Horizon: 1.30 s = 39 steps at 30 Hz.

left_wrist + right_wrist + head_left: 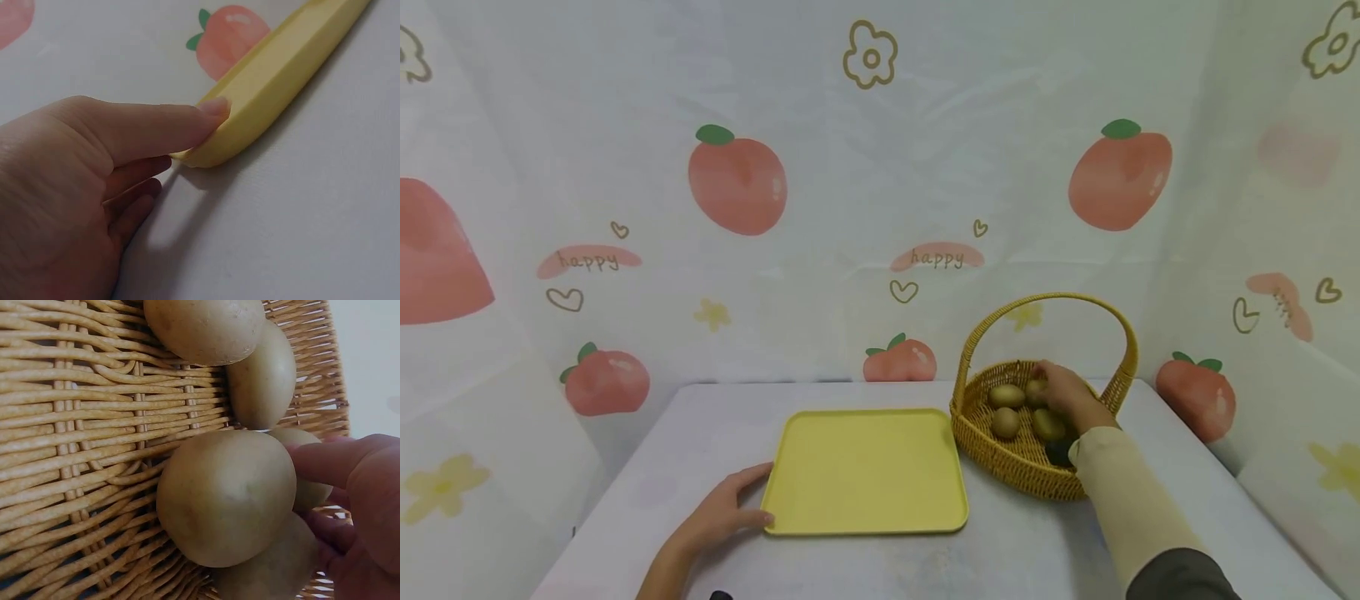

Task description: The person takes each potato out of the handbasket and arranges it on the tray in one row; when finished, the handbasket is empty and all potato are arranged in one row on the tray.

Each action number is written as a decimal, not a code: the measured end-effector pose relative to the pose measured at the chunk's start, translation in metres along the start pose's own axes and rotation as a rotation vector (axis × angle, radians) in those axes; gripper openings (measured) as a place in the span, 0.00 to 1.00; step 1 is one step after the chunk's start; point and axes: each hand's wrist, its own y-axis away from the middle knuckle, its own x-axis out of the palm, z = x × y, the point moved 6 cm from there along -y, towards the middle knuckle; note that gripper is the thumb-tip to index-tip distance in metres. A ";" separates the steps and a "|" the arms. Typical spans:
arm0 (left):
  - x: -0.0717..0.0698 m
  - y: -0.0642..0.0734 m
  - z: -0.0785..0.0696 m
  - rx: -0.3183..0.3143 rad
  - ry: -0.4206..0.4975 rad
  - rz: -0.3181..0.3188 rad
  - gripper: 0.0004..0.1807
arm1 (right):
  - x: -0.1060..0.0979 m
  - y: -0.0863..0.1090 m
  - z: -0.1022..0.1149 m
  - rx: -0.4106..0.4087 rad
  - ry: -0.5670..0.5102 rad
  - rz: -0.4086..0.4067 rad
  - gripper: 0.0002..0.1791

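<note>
My left hand [726, 510] rests at the left edge of a yellow tray [865, 471], thumb and fingers spread. In the left wrist view its thumb [209, 112] lies over the tray's rim, the other fingers bent beside it. My right hand [1067, 396] reaches into a wicker basket [1022, 473] at the right. Its fingers hold a potato [306, 481] at the back of the basket, thumb side and fingertips on opposite sides of it. A larger potato [225, 497] partly hides that one in the right wrist view. Several potatoes lie around it.
The basket's tall arched handle [1052, 297] rises above the right hand. A black object [1060, 452] shows below the right wrist, overlapping the basket. The white table [715, 425] ends at a fruit-printed cloth [820, 317] behind, and similar cloth hangs at both sides.
</note>
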 end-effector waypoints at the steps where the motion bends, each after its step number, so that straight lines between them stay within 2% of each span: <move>1: 0.000 0.000 0.000 0.005 -0.001 0.004 0.46 | 0.000 0.000 0.000 0.003 -0.003 0.003 0.21; 4: 0.001 -0.001 -0.001 0.009 -0.015 0.011 0.47 | -0.002 0.001 0.002 0.007 0.007 0.016 0.21; 10: 0.003 0.000 -0.001 -0.034 -0.017 0.008 0.50 | -0.019 0.003 0.018 -0.014 0.047 0.022 0.23; 15: 0.003 0.000 -0.003 -0.015 -0.013 0.006 0.49 | -0.034 0.010 0.036 -0.097 0.063 0.014 0.27; 19: 0.002 -0.001 -0.003 0.012 -0.007 0.015 0.49 | -0.042 0.023 0.047 -0.210 0.029 -0.031 0.25; 22: 0.002 -0.001 -0.002 0.016 -0.002 0.016 0.50 | -0.046 0.034 0.053 -0.275 -0.022 -0.075 0.21; 24: 0.003 0.000 -0.002 0.006 0.004 0.013 0.50 | -0.047 0.042 0.058 -0.285 -0.070 -0.095 0.20; 28: 0.002 0.000 -0.002 -0.002 0.012 0.014 0.50 | -0.048 0.059 0.068 -0.256 -0.189 -0.123 0.20; 33: 0.002 0.000 -0.003 0.015 0.004 0.019 0.49 | -0.039 0.071 0.077 -0.206 -0.328 -0.129 0.24; 39: 0.003 0.000 -0.003 0.010 0.001 0.022 0.50 | -0.020 0.082 0.100 -0.223 -0.394 -0.185 0.29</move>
